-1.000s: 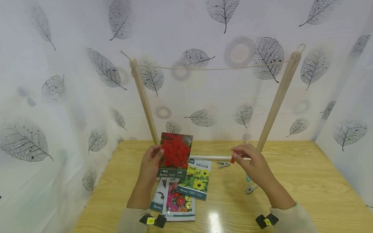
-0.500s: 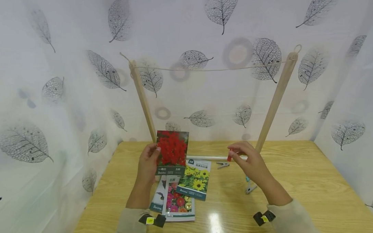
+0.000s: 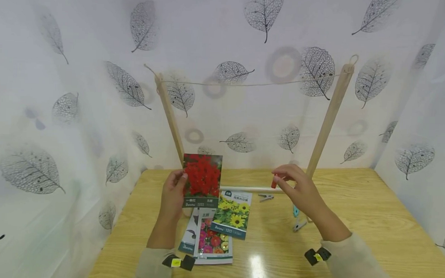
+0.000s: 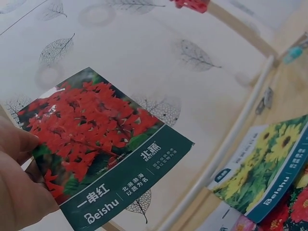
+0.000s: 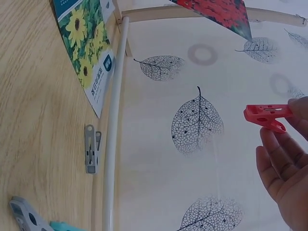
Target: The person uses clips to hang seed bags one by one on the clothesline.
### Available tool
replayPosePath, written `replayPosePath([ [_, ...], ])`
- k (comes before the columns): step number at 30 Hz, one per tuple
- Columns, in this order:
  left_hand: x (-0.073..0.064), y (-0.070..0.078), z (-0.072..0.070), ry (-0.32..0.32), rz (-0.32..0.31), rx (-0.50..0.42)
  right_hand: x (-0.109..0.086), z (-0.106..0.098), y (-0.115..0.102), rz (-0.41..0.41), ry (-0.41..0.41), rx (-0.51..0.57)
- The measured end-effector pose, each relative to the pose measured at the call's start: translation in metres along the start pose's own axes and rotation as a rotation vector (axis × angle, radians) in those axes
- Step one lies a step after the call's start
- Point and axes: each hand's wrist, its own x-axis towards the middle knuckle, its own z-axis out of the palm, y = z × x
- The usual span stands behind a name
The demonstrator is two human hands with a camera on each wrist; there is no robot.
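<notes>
My left hand (image 3: 172, 196) pinches the left edge of a seed packet (image 3: 202, 181) with red flowers on its front, held upright above the table. In the left wrist view the same red-flower packet (image 4: 96, 130) shows its dark green label band. A small red clothespin (image 5: 267, 115) is pinched between the thumb and fingers of my right hand (image 3: 296, 186), apart from the packet. Below the left hand lie a yellow-flower seed packet (image 3: 232, 215), a packet with mixed pink and red flowers (image 3: 215, 243), and a partly covered packet (image 3: 189, 234).
Two wooden posts (image 3: 327, 122) carry a thin string (image 3: 246, 85) across the back. A white rod (image 3: 250, 189) runs low between them. Grey clothespins (image 3: 266, 197) and a teal one (image 3: 295, 211) lie on the wooden table (image 3: 370, 234). A leaf-print curtain (image 3: 219, 32) surrounds it.
The left hand has moved slightly left and up with the red-flower packet. My right hand has risen a little and drifted left, still pinching the red clothespin.
</notes>
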Motion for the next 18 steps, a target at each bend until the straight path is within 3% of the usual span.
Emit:
replayPosePath([
  [18, 0.003, 0.01, -0.001, 0.022, 0.06, -0.04, 0.014, -0.01, -0.015, -0.071, 0.041, -0.019],
])
